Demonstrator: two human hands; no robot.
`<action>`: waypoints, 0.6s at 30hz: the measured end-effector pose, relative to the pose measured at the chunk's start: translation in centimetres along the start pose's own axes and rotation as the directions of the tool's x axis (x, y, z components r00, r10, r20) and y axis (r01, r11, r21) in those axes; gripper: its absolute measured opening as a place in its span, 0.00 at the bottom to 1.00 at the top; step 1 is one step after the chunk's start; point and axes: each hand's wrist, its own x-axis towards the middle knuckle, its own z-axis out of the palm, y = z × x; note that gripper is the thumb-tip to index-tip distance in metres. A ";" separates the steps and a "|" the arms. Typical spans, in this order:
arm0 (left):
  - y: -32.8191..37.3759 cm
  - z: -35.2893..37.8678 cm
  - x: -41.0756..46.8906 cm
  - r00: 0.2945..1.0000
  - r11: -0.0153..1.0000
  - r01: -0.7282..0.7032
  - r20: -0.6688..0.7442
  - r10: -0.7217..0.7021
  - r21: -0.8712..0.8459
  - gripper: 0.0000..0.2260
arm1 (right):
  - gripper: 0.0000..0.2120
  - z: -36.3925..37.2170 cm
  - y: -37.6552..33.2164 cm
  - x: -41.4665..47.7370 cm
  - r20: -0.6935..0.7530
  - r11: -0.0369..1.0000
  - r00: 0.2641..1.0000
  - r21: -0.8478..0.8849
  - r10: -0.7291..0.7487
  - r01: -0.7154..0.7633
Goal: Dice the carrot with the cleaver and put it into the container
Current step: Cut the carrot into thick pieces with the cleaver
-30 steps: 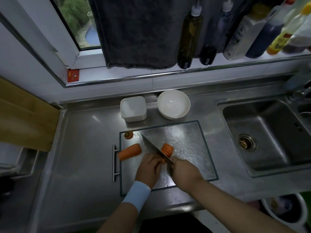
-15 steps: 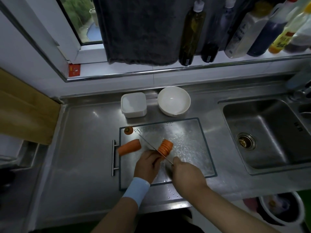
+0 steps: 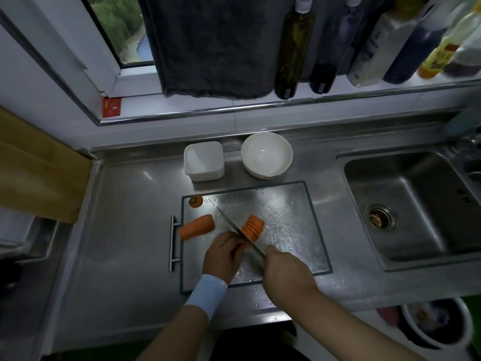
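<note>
Since a second ago the cleaver (image 3: 235, 229) has turned from showing its flat side to standing edge-on, and the row of slices (image 3: 253, 227) beside it has grown longer.

A steel desk (image 3: 130, 230) runs under a window sill, with a sink (image 3: 416, 204) at the right. On it lies a wet steel board (image 3: 289, 212). Behind the board stand a white container (image 3: 204, 161) and a white bowl (image 3: 266, 155), just beside each other. A dark towel (image 3: 208, 48) hangs at the window, and bottles (image 3: 294, 48) line the sill.

The left hand (image 3: 223, 256), with a blue wristband (image 3: 207, 293), curls its grip on the carrot (image 3: 241, 246), which is mostly hidden under the fingers. The right hand (image 3: 286, 272) has its grip closed round the cleaver's handle. The blade seems to rest against the slices near the middle of the board. A carrot half (image 3: 196, 226) lies at the board's left edge, and the carrot top (image 3: 195, 201) sits in its far left corner.

A red sticker (image 3: 112, 107) and the bottle labels are too blurred to read.
</note>
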 end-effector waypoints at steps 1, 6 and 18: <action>-0.1 0.0 0.0 1.000 1.000 0.004 0.004 -0.004 -0.002 0.05 | 0.15 -0.2 0.0 0.1 0.009 1.000 1.000 0.011 0.004 -0.004; -0.3 0.1 0.1 1.000 1.000 0.013 0.008 -0.013 -0.016 0.02 | 0.12 -0.8 -0.3 1.0 0.047 0.999 0.999 0.047 0.019 -0.021; -0.9 0.6 0.1 0.999 0.998 0.014 -0.041 -0.017 -0.065 0.04 | 0.10 1.3 -0.1 2.7 0.019 0.995 0.999 0.093 0.034 -0.036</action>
